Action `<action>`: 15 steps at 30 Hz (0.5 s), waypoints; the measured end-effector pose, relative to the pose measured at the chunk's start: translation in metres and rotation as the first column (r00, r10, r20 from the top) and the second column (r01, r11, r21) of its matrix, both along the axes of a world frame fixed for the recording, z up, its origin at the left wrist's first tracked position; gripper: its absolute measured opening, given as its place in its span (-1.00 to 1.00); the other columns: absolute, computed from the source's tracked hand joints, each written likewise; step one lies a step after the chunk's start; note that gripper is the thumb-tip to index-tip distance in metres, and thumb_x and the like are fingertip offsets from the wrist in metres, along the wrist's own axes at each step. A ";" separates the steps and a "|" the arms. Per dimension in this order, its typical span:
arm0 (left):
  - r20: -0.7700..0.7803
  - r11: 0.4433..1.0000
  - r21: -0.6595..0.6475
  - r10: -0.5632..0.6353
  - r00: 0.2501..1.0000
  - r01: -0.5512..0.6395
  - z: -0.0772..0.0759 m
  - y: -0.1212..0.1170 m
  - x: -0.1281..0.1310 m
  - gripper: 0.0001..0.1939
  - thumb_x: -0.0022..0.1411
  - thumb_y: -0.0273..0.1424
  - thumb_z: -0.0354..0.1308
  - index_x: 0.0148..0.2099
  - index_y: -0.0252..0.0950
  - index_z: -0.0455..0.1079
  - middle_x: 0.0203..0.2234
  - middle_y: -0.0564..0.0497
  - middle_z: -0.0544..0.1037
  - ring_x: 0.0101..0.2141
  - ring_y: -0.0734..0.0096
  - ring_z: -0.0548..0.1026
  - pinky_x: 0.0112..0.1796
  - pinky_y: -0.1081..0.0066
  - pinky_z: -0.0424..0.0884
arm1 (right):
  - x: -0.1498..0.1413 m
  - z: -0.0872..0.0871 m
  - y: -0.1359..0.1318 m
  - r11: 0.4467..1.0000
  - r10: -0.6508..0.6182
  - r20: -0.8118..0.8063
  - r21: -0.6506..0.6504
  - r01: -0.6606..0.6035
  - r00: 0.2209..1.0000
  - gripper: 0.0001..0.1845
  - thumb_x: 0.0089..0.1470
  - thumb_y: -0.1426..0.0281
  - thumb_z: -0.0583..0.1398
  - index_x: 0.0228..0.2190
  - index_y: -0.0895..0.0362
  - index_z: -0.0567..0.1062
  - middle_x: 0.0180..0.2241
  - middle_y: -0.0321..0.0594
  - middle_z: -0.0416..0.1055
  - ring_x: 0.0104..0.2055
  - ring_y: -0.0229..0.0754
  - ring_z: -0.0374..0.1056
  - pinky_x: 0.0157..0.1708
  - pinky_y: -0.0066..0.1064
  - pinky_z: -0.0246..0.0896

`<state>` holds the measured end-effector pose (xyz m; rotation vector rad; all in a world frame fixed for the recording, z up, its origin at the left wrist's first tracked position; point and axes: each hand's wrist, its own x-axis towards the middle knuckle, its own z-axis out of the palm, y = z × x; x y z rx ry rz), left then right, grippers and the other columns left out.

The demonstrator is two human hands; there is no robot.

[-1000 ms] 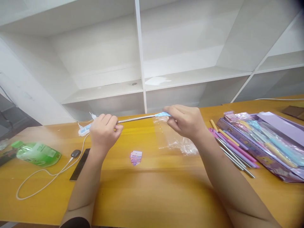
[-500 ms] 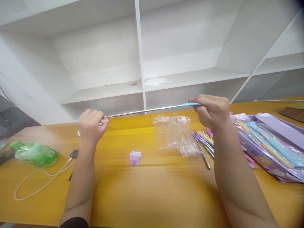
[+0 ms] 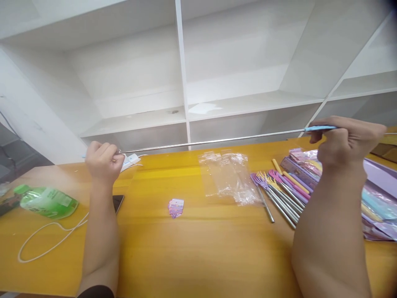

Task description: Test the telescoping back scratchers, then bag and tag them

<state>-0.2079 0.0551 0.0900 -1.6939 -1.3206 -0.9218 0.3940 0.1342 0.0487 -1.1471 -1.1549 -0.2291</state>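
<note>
A telescopic back scratcher (image 3: pixel 214 141) with a thin metal rod and light blue ends is stretched nearly level above the far side of the table. My left hand (image 3: pixel 104 160) is closed around its left end, where a bit of blue pokes out past the fist. At the other end, my right hand (image 3: pixel 350 136) grips the blue part, most of which its fingers cover. Below the rod lie clear plastic bags (image 3: pixel 225 176). Several back scratchers (image 3: pixel 283 203) with purple, yellow and pink claw heads rest beside my right forearm. A small stack of purple cards (image 3: pixel 176 208) sits mid-table.
A purple box (image 3: pixel 380 171) with wrapped back scratchers stands at the right, partly behind my forearm. On the left are a green bottle (image 3: pixel 48 201), a white cable (image 3: pixel 37 234), a dark phone (image 3: pixel 118 203) and a white power strip (image 3: pixel 130 161). White shelving (image 3: pixel 186 82) backs the table (image 3: pixel 192 256).
My right hand has moved well to the right and my left hand slightly left, so the back scratcher's rod is drawn out much longer. The power strip and phone have come into fuller view.
</note>
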 end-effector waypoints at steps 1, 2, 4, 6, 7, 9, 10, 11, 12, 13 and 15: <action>-0.004 1.000 0.012 -0.010 1.000 0.010 0.000 0.001 0.001 -0.79 0.05 -0.57 0.09 -0.48 -0.21 0.14 -0.58 0.02 0.31 -0.39 0.31 0.16 -0.29 0.24 0.16 | 0.001 0.001 -0.001 0.999 0.022 0.000 0.035 -0.022 1.000 -0.67 -0.32 0.54 0.02 -0.63 0.08 0.57 -0.68 -0.21 0.34 -0.58 -0.14 0.31 -0.45 -0.26 0.20; -0.012 0.999 0.025 -0.026 1.000 0.026 -0.001 0.002 0.003 -0.78 0.03 -0.56 0.10 -0.48 -0.20 0.13 -0.59 0.02 0.32 -0.39 0.28 0.17 -0.31 0.23 0.17 | 0.002 0.002 -0.002 0.993 0.073 0.011 0.093 -0.073 0.997 -0.66 -0.33 0.51 0.02 -0.62 0.08 0.58 -0.70 -0.22 0.32 -0.61 -0.15 0.28 -0.48 -0.26 0.16; -0.032 0.996 0.057 -0.063 0.998 0.064 -0.002 0.003 0.007 -0.77 -0.02 -0.56 0.12 -0.48 -0.17 0.12 -0.61 0.00 0.35 -0.41 0.22 0.20 -0.35 0.22 0.18 | 0.001 0.004 -0.003 0.971 0.168 0.008 0.171 -0.167 0.986 -0.63 -0.35 0.47 0.02 -0.58 0.08 0.61 -0.71 -0.23 0.29 -0.64 -0.14 0.25 -0.53 -0.25 0.12; -0.063 0.994 0.046 -0.096 0.993 0.099 -0.003 0.002 0.011 -0.79 -0.03 -0.54 0.14 -0.45 -0.16 0.18 -0.60 -0.01 0.40 -0.41 0.19 0.25 -0.36 0.22 0.21 | 0.000 0.006 -0.002 0.963 0.208 -0.041 0.186 -0.197 0.977 -0.63 -0.34 0.43 0.02 -0.56 0.07 0.61 -0.72 -0.24 0.28 -0.66 -0.14 0.24 -0.55 -0.25 0.15; -0.083 0.993 0.023 -0.116 0.990 0.118 -0.002 0.000 0.012 -0.81 -0.03 -0.53 0.16 -0.42 -0.16 0.22 -0.58 -0.01 0.42 -0.40 0.18 0.27 -0.36 0.22 0.22 | 0.000 0.007 0.000 0.962 0.204 -0.081 0.201 -0.184 0.976 -0.66 -0.32 0.42 0.02 -0.58 0.06 0.59 -0.72 -0.25 0.27 -0.68 -0.14 0.23 -0.56 -0.24 0.15; -0.105 0.991 -0.016 -0.133 0.986 0.132 -0.001 -0.005 0.013 -0.82 -0.02 -0.51 0.20 -0.38 -0.16 0.28 -0.55 0.00 0.45 -0.39 0.18 0.31 -0.36 0.23 0.24 | 0.002 0.007 0.004 0.954 0.183 -0.160 0.266 -0.136 0.970 -0.73 -0.27 0.39 0.03 -0.61 0.05 0.54 -0.72 -0.25 0.24 -0.70 -0.14 0.21 -0.59 -0.24 0.13; -0.104 0.993 -0.024 -0.120 0.987 0.118 0.000 -0.007 0.013 -0.82 -0.01 -0.50 0.22 -0.38 -0.17 0.29 -0.54 0.01 0.45 -0.38 0.19 0.32 -0.36 0.24 0.23 | 0.003 0.007 0.006 0.946 0.177 -0.187 0.305 -0.114 0.966 -0.75 -0.26 0.37 0.03 -0.63 0.04 0.52 -0.72 -0.25 0.23 -0.71 -0.14 0.20 -0.61 -0.24 0.10; -0.095 0.995 -0.019 -0.097 0.991 0.095 0.001 -0.008 0.012 -0.81 0.00 -0.49 0.24 -0.38 -0.17 0.29 -0.54 0.02 0.45 -0.38 0.21 0.31 -0.37 0.25 0.20 | 0.005 0.007 0.007 0.937 0.173 -0.208 0.335 -0.096 0.963 -0.76 -0.25 0.35 0.03 -0.63 0.04 0.50 -0.71 -0.25 0.22 -0.72 -0.14 0.19 -0.62 -0.24 0.08; -0.076 0.998 -0.005 -0.060 0.995 0.060 0.001 -0.009 0.011 -0.80 0.03 -0.48 0.26 -0.40 -0.17 0.27 -0.54 0.03 0.43 -0.38 0.23 0.29 -0.38 0.27 0.16 | 0.007 0.007 0.008 0.934 0.167 -0.229 0.349 -0.079 0.959 -0.77 -0.26 0.33 0.02 -0.64 0.03 0.48 -0.70 -0.25 0.22 -0.72 -0.15 0.19 -0.63 -0.24 0.05; -0.050 1.000 0.005 -0.012 0.999 0.012 0.001 -0.009 0.010 -0.78 0.08 -0.46 0.26 -0.42 -0.18 0.23 -0.55 0.03 0.39 -0.38 0.26 0.27 -0.39 0.28 0.12 | 0.009 0.007 0.008 0.938 0.167 -0.248 0.340 -0.075 0.954 -0.78 -0.25 0.31 0.02 -0.64 0.02 0.46 -0.69 -0.24 0.23 -0.72 -0.15 0.19 -0.63 -0.24 0.04; 0.004 0.997 0.001 0.075 0.997 -0.075 0.001 -0.008 0.008 -0.70 0.20 -0.45 0.22 -0.47 -0.20 0.15 -0.58 0.04 0.28 -0.41 0.31 0.21 -0.40 0.29 0.03 | 0.013 0.007 0.006 0.957 0.168 -0.279 0.277 -0.088 0.946 -0.79 -0.23 0.29 0.05 -0.63 0.03 0.47 -0.68 -0.23 0.24 -0.71 -0.17 0.17 -0.64 -0.25 -0.01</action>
